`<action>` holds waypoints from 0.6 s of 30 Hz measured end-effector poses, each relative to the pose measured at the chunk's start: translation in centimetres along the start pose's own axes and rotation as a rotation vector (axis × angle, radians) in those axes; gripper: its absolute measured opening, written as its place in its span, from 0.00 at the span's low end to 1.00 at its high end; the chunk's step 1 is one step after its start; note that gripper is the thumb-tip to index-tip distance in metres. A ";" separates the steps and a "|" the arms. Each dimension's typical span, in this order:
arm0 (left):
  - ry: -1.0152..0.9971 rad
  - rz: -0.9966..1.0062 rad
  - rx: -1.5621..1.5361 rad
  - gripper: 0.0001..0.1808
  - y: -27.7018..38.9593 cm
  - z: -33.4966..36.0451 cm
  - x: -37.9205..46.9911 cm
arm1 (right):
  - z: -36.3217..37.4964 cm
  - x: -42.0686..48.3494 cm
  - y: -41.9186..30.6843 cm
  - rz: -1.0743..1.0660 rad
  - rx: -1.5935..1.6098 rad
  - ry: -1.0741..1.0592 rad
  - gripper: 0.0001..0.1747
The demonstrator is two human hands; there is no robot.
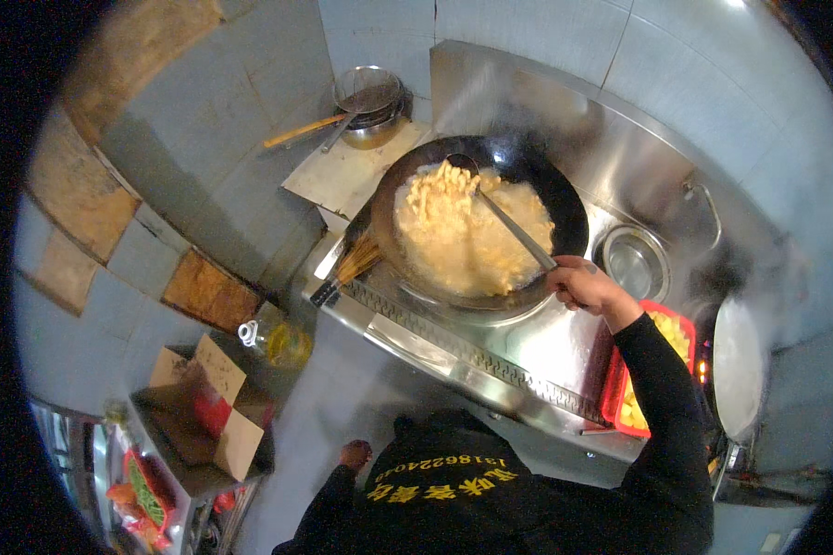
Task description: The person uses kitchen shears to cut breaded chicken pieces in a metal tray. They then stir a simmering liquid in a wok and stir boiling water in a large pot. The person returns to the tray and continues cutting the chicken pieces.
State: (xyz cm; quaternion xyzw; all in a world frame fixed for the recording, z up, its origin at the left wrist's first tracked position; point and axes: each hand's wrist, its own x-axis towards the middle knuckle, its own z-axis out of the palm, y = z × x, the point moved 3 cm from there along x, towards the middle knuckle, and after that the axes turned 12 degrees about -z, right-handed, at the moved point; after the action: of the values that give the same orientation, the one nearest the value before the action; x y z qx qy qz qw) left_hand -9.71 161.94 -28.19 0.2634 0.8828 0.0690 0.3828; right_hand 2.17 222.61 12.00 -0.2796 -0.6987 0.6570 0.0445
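Observation:
My right hand (pixel 586 286) is closed around the handle of a metal ladle (pixel 517 232), whose bowl lies at the far side of a large black wok (pixel 562 201). Pale yellow fried strips (pixel 441 194) are heaped beside the ladle's bowl, in bubbling, foamy oil (pixel 465 243). My left hand (pixel 355 454) hangs low near my body, away from the stove; its fingers look curled, but whether it holds anything cannot be made out.
A red basket (pixel 607 388) of yellow pieces stands under my right forearm. Beyond it is a metal bowl (pixel 636 263). A bamboo brush (pixel 354 263) lies left of the wok, near a strainer (pixel 368 90) on a pot. An oil jug (pixel 281 343) and cardboard box (pixel 180 430) stand left.

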 end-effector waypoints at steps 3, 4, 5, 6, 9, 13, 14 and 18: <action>0.095 0.119 0.111 0.13 -0.7 -1.4 2.8 | 0.8 0.2 -2.0 -0.261 -0.433 0.054 0.09; 0.078 0.136 0.177 0.13 -1.4 -1.3 3.6 | 1.9 1.0 -2.5 -0.462 -0.677 0.093 0.10; 0.004 0.047 -0.031 0.13 -2.3 -1.1 4.4 | 2.6 1.4 -2.7 -0.592 -0.949 0.142 0.11; -0.111 -0.063 -0.177 0.13 -3.3 -0.8 5.4 | 3.4 2.1 -2.1 -0.558 -0.886 0.140 0.13; -0.248 -0.058 -0.124 0.15 -4.7 0.3 7.1 | 6.4 3.6 0.0 -0.561 -1.087 0.274 0.21; -0.307 -0.032 -0.241 0.15 -6.5 1.9 8.1 | 7.7 0.2 3.6 -0.314 -1.386 0.242 0.32; -0.391 -0.067 -0.461 0.15 -6.9 2.8 8.1 | 7.7 -1.7 3.9 -0.406 -1.338 0.275 0.29; -0.954 0.035 -1.176 0.10 -6.7 6.7 8.6 | 6.1 -8.2 4.1 -0.286 -1.386 0.290 0.31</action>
State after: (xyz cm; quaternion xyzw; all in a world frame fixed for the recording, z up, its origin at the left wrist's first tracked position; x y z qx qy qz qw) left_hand -12.61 160.20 -40.55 0.0312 0.4348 0.4131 0.7996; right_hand 7.81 213.44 9.80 -0.2337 -0.9717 0.0070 0.0349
